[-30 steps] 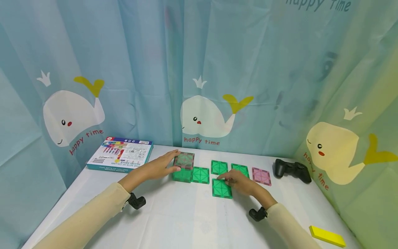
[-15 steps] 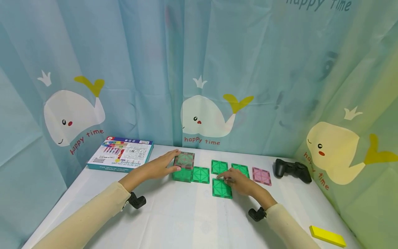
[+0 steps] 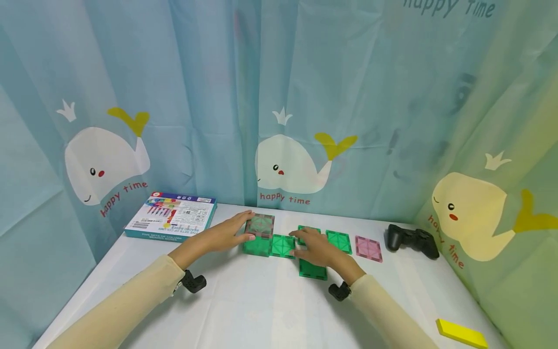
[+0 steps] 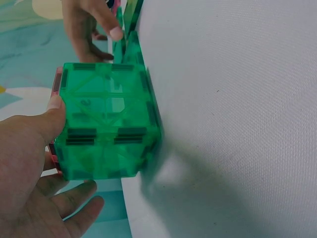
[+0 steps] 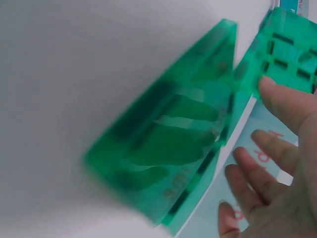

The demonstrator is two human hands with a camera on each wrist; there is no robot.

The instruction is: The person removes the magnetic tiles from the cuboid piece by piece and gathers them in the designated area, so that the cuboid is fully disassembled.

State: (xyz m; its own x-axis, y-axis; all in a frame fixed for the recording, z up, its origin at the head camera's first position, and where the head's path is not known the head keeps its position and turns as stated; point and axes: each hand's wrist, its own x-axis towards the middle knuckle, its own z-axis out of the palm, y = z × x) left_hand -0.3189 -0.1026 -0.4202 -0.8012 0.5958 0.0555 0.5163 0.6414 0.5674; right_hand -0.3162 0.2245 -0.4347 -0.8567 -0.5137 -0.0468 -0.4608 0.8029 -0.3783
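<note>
A box of green see-through magnetic tiles (image 3: 258, 246) with a pink tile (image 3: 261, 225) on top stands near the back of the table. My left hand (image 3: 226, 231) is at its left side, the thumb touching the pink tile's edge and the other fingers loosely spread in the left wrist view. A flat green tile (image 3: 283, 246) lies against the box's right side. Over it reaches my right hand (image 3: 316, 248), thumb and fingers apart, holding nothing; contact is unclear. This hand partly hides another green tile behind it and a front green tile (image 3: 313, 271).
Farther right lie a green tile (image 3: 339, 241), a pink tile (image 3: 368, 248) and a black game controller (image 3: 411, 239). At the left is a toy box (image 3: 171, 216). A yellow block (image 3: 462, 333) sits at the front right. A whale-print curtain (image 3: 209, 97) hangs behind.
My right hand has left the front green tile and moved left toward the tile beside the box. The left hand stays in the same place.
</note>
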